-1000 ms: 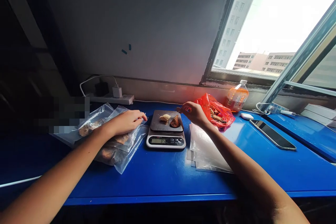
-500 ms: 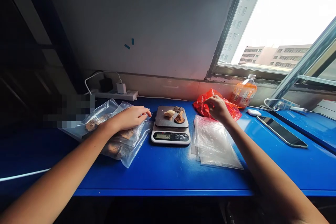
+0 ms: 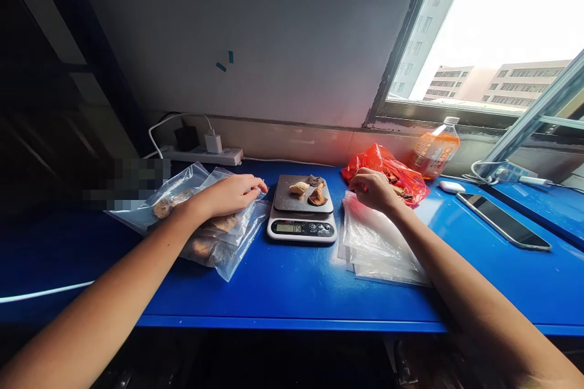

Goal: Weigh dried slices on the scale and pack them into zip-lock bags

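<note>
A kitchen scale in the middle reads 85. Several dried brown pieces, perhaps dried mushroom, lie on its plate. My left hand is left of the scale, over filled clear plastic bags; its fingers reach toward the scale with thumb and fingers apart, holding nothing visible. To the right of the scale, my right hand has its fingers pinched together in front of an opened red plastic bag with brown pieces in it. What the pinch holds, if anything, is hidden. Below that hand lies a stack of flat clear bags.
A bottle of orange drink stands behind the red bag. Further right are a phone and a white earphone case. A power strip with chargers lies along the wall. The blue table's front edge is near me.
My right hand has drawn back from over the red bag, moving slightly left and toward me. The red bag's opening now shows brown pieces. The scale still reads 85. The view has shifted slightly.
</note>
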The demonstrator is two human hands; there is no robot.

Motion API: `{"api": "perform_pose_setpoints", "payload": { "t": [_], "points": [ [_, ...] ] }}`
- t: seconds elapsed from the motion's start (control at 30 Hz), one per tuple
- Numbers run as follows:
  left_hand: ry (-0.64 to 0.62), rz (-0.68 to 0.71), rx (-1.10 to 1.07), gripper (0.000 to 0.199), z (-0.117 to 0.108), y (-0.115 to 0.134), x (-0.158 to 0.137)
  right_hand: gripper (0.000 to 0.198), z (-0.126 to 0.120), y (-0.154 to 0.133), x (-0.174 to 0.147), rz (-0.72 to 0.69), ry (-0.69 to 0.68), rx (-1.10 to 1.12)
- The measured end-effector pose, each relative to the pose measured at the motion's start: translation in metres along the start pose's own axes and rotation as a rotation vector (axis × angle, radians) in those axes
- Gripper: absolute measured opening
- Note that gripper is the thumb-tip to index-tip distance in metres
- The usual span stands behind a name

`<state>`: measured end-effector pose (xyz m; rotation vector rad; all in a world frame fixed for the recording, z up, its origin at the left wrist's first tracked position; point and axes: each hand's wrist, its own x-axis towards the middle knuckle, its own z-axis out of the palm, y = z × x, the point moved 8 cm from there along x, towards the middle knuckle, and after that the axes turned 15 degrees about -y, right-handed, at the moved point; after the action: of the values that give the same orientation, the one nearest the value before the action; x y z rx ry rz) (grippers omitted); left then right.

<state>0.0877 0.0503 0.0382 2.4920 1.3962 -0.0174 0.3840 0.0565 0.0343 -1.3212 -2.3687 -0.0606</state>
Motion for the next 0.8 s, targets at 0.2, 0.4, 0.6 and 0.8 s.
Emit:
{"api": "perform_pose_setpoints", "payload": {
  "t": [0.2, 0.4, 0.6, 0.8],
  "points": [
    [-0.012, -0.008, 0.006, 0.035, 0.001, 0.000, 0.000, 0.027, -0.002, -0.003, -0.002, -0.019, 0.076, -0.037],
    [-0.025, 0.019, 0.029, 0.036, 0.002, 0.000, 0.003, 0.030, -0.009, -0.009, -0.005, -0.030, 0.136, -0.050],
    [-0.041, 0.017, 0.042, 0.039, 0.004, 0.000, 0.004, 0.030, -0.017, -0.021, -0.005, 0.022, 0.120, 0.007],
    [-0.051, -0.002, 0.065, 0.040, 0.004, 0.002, 0.003, 0.032, -0.013, -0.020, -0.005, 0.056, 0.063, -0.012]
  ]
}}
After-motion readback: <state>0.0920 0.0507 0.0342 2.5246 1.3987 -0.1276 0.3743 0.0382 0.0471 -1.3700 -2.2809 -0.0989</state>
